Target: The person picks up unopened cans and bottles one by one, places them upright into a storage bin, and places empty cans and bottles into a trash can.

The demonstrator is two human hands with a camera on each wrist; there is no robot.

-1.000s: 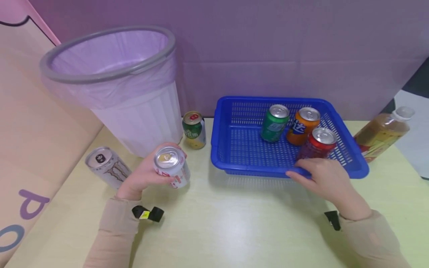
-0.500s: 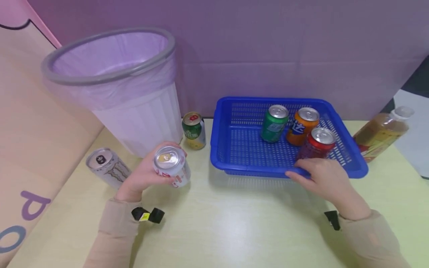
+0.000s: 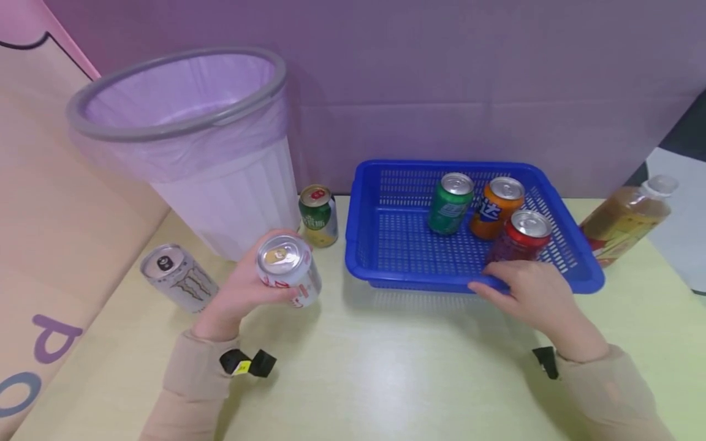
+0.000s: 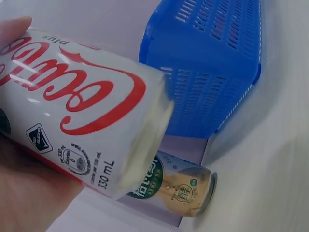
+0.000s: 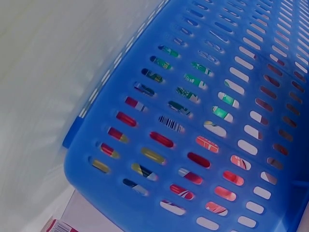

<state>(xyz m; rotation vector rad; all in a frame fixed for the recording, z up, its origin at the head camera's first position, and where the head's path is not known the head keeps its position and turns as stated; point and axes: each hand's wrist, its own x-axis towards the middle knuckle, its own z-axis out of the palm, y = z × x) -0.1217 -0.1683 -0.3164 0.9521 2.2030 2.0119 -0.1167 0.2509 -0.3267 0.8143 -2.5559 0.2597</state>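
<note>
My left hand (image 3: 242, 285) grips a white Coca-Cola can (image 3: 289, 269), thumb across its near side and fingers behind it. In the left wrist view, red script and "330 mL" show on that can (image 4: 82, 96), its bottom end tilted toward the basket. My right hand (image 3: 529, 297) pinches the front rim of a blue plastic basket (image 3: 408, 280), thumb outside. Inside the basket stand a green can (image 3: 451, 205), an orange can (image 3: 494, 211) and a red can (image 3: 521, 236). The right wrist view shows the slotted basket wall (image 5: 193, 128), with can colours through its holes.
A lined bin (image 3: 234, 202) stands at the back left. Near its base are a green-and-gold can (image 3: 318, 217) and, further left, a grey-white Monster can (image 3: 184, 282). A drink bottle (image 3: 629, 220) stands right of the basket. A purple wall (image 3: 397, 79) closes the back.
Over the last half second my left hand has shifted slightly right with the Coca-Cola can, which looks a little larger. My right hand stays on the basket rim.
</note>
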